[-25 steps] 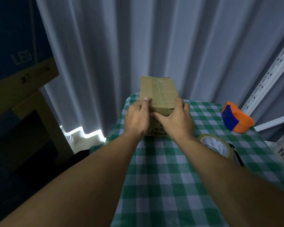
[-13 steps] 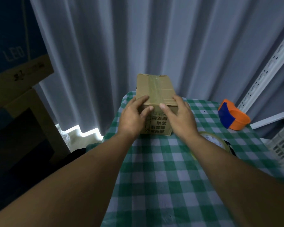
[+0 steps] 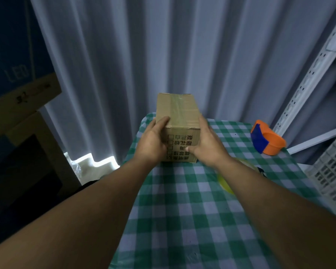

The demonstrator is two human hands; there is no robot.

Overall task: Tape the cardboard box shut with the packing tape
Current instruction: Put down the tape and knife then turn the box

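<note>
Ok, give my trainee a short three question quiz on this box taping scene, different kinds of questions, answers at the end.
1. True or false: a strip of tape already runs along the top of the cardboard box.
2. Which hand's thumb presses the printed front face? A) left hand B) right hand
3. Fill in: the orange and blue tape dispenser sits on the ____ tablecloth.

Key: 1 true; 2 B; 3 green checked. The tape roll lies mostly hidden under the right forearm.
</note>
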